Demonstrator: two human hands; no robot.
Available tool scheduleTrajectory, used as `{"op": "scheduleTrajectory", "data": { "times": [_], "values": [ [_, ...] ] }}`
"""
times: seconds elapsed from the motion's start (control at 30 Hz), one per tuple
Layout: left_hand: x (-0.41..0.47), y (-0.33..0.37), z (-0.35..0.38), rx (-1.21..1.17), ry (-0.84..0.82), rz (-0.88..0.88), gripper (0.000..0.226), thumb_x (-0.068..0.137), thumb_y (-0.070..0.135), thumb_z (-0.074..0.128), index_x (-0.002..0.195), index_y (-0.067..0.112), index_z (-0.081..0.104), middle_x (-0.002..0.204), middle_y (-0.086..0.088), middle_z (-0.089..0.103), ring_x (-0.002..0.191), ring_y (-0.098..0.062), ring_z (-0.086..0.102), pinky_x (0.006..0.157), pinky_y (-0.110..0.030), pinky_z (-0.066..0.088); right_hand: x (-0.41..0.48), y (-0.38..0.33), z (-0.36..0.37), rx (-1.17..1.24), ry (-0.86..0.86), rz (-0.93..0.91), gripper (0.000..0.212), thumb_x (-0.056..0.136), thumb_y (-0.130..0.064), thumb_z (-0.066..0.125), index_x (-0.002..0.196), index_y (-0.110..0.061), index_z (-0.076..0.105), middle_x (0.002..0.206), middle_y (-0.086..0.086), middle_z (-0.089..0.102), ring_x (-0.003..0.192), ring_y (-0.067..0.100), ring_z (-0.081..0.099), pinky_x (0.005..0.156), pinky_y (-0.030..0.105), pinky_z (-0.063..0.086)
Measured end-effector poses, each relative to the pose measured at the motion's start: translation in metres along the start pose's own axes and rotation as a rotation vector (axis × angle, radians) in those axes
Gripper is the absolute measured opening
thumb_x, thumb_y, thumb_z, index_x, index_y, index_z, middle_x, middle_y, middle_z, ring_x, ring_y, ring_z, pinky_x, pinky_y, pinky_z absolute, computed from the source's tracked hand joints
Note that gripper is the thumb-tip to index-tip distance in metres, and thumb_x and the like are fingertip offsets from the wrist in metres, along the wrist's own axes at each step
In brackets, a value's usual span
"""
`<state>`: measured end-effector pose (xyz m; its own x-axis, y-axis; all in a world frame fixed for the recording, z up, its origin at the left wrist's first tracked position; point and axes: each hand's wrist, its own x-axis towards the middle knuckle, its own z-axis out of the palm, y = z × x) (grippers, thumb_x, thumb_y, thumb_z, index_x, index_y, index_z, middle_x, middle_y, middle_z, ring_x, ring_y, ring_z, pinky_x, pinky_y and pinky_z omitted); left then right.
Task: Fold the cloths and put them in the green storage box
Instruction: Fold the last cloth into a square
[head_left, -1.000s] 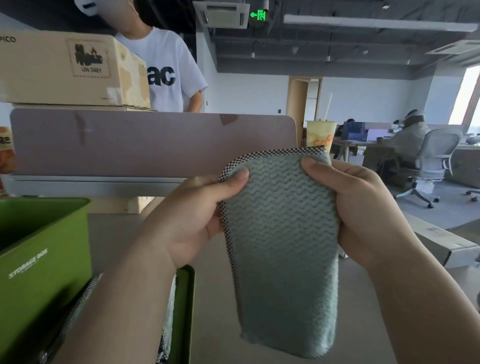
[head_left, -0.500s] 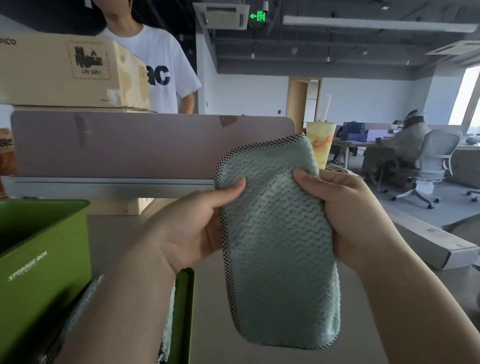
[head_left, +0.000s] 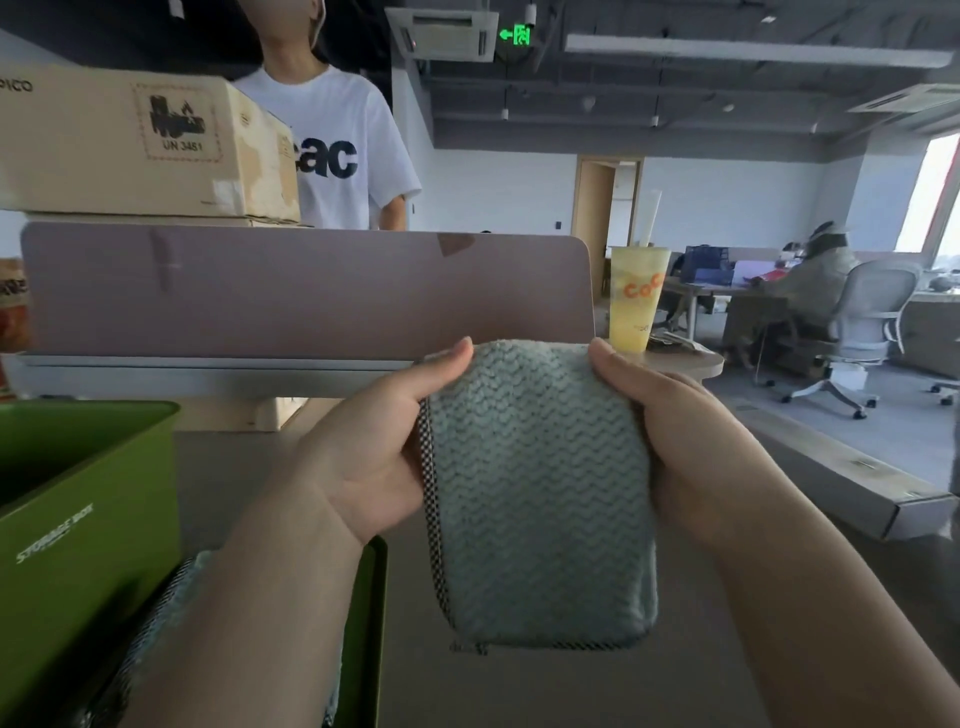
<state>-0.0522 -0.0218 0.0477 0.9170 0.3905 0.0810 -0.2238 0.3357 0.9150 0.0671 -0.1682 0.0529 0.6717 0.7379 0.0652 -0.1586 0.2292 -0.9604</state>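
A pale green cloth (head_left: 540, 499) with a wavy weave and a black-and-white checked border hangs folded in front of me, above the grey table. My left hand (head_left: 374, 447) grips its left edge with the thumb on the top corner. My right hand (head_left: 680, 441) grips the right edge the same way. A green storage box (head_left: 88, 519) marked "STORAGE BOX" stands at the left, its inside dark. Below my left forearm lies a second green container (head_left: 371, 623) holding another greenish cloth (head_left: 171, 597), mostly hidden by the arm.
A mauve desk divider (head_left: 306, 291) runs across behind the cloth, with cardboard boxes (head_left: 140, 145) stacked at its left. A person in a white T-shirt (head_left: 343, 150) stands behind it. A yellow drink cup (head_left: 636, 301) stands at the divider's right end. Office chairs and desks lie far right.
The cloth has become shorter: its top part has been folded down, so the top edge dropped and the bottom edge rose. Both hands kept their grip on the sides.
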Motion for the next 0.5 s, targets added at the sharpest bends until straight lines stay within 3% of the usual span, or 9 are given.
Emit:
{"op": "scheduleTrajectory", "data": {
  "times": [0.13,0.2,0.33,0.43,0.5],
  "values": [
    [0.004,0.001,-0.002,-0.082,0.128,0.06,0.03,0.091,0.03,0.056,0.109,0.012,0.07,0.099,-0.006,0.074,0.084,-0.019,0.071,0.072,-0.033,0.053,-0.001,0.0,-0.003,-0.05,-0.067,0.01,0.022,0.086,-0.021,0.063,0.088,-0.002,0.074,0.092,0.011,0.077,0.078,0.022,0.074,0.061,0.029,0.059],
    [0.004,0.001,-0.003,-0.088,0.173,0.06,0.026,0.09,0.031,0.058,0.102,0.013,0.072,0.097,-0.006,0.075,0.082,-0.019,0.072,0.07,-0.033,0.053,0.002,0.004,-0.005,-0.009,-0.041,-0.032,0.022,0.089,-0.019,0.061,0.083,-0.004,0.074,0.088,0.011,0.076,0.074,0.021,0.074,0.061,0.03,0.059],
    [0.003,0.001,-0.001,-0.108,0.234,0.088,0.025,0.091,0.034,0.058,0.088,0.014,0.073,0.08,-0.005,0.076,0.067,-0.018,0.073,0.058,-0.028,0.053,0.005,0.011,-0.006,-0.163,-0.157,-0.029,0.034,0.089,-0.03,0.059,0.102,-0.002,0.072,0.103,0.01,0.075,0.094,0.024,0.072,0.084,0.037,0.056],
    [0.004,0.003,-0.006,-0.172,0.323,0.144,0.023,0.092,0.031,0.058,0.083,0.014,0.071,0.071,-0.003,0.076,0.059,-0.016,0.072,0.047,-0.025,0.054,0.01,0.017,-0.009,-0.128,-0.11,-0.022,0.03,0.087,-0.023,0.06,0.1,0.001,0.072,0.103,0.015,0.074,0.09,0.024,0.072,0.081,0.035,0.058],
    [0.005,0.004,-0.01,-0.215,0.354,0.15,0.021,0.091,0.032,0.059,0.093,0.014,0.07,0.074,-0.004,0.076,0.061,-0.018,0.073,0.046,-0.028,0.055,0.013,0.02,-0.011,-0.11,-0.126,-0.026,0.031,0.092,-0.024,0.055,0.103,0.0,0.072,0.107,0.02,0.072,0.093,0.028,0.068,0.086,0.039,0.054]
  ]
}}
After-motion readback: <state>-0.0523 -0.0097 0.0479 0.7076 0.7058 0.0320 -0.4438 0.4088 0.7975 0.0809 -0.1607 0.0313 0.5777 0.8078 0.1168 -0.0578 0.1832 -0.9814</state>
